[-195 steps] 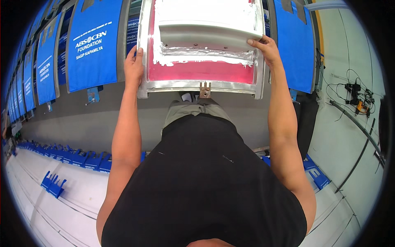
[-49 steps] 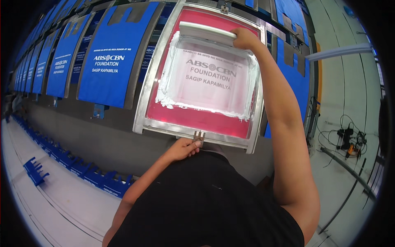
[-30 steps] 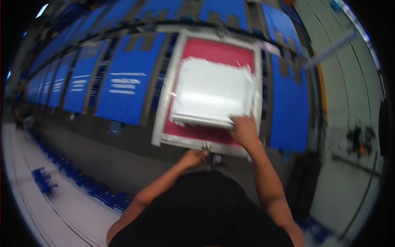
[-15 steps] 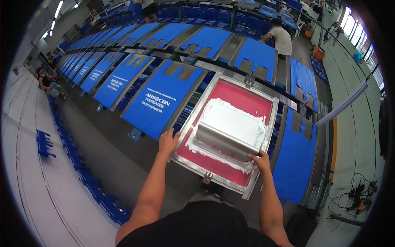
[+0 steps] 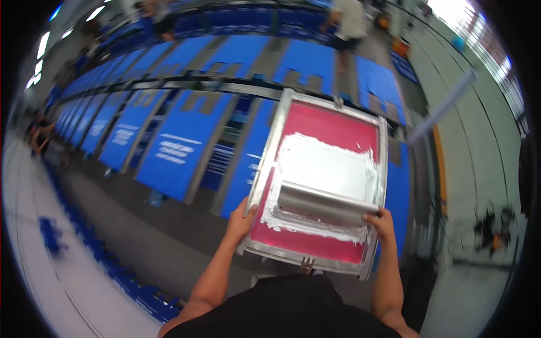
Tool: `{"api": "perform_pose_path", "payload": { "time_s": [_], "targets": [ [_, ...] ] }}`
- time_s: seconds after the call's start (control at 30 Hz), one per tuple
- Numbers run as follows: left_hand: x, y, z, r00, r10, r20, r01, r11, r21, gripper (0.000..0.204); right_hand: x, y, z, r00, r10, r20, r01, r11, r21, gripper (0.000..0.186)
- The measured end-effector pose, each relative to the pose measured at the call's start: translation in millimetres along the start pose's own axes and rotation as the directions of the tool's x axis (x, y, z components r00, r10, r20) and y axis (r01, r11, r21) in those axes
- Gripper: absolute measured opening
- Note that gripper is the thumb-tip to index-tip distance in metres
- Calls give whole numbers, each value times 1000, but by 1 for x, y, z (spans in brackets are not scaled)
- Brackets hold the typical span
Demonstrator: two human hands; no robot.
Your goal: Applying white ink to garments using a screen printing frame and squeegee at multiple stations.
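My left hand [image 5: 241, 221] is closed around the left rail of a metal-edged printing screen [image 5: 264, 169]. Its red mesh carries a thick patch of white ink [image 5: 327, 163]. Across the lower part of that ink lies a grey metal squeegee [image 5: 324, 204]. With its fingers at the right rail, my right hand [image 5: 382, 222] is closed too, its thumb against the squeegee's right end. Left of the screen, a blue cut sheet [image 5: 248, 163] with white print is partly covered by it. Another blue sheet [image 5: 398, 186] shows past the right rail, its rest hidden.
Two long rows of blue sheets on grey boards run to the far left, some printed [image 5: 176, 146]. A pale slanted post [image 5: 442, 107] stands at the right, near cables [image 5: 496, 234] by the wall. People [image 5: 345, 22] stand beyond the rows; another [image 5: 39, 135] is far left.
The screen has shifted rightward along the row in my hands, squeegee on it, uncovering part of a printed sheet and overlapping the sheet on the right. My view has swung right and is blurred.
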State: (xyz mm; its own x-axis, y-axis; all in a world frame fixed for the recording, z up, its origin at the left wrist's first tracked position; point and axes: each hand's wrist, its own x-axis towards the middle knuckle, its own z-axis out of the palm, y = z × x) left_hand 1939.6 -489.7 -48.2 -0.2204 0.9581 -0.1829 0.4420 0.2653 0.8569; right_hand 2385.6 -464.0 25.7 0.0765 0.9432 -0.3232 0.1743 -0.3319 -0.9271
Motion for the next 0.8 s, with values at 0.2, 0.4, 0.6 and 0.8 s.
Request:
{"api": "perform_pose_path", "payload": {
  "time_s": [0.2, 0.4, 0.6, 0.8],
  "targets": [
    [-3, 0, 140, 987, 145, 72, -133, 980, -146, 47, 7, 83, -116, 996, -28, -90, 27, 1000, -14, 36],
    [-5, -14, 181, 994, 100, 54, -90, 984, -153, 46, 44, 125, -131, 999, -32, 2, 32, 998, 60, 35],
    [-30, -12, 221, 1000, -2, -30, -3, 989, -151, 44, 80, 176, -174, 993, -56, 102, 46, 994, 97, 39],
    [-3, 12, 237, 1000, 15, -25, -14, 999, 49, 47, 119, 178, -195, 998, 58, 28, -55, 993, -102, 46]
  ]
}}
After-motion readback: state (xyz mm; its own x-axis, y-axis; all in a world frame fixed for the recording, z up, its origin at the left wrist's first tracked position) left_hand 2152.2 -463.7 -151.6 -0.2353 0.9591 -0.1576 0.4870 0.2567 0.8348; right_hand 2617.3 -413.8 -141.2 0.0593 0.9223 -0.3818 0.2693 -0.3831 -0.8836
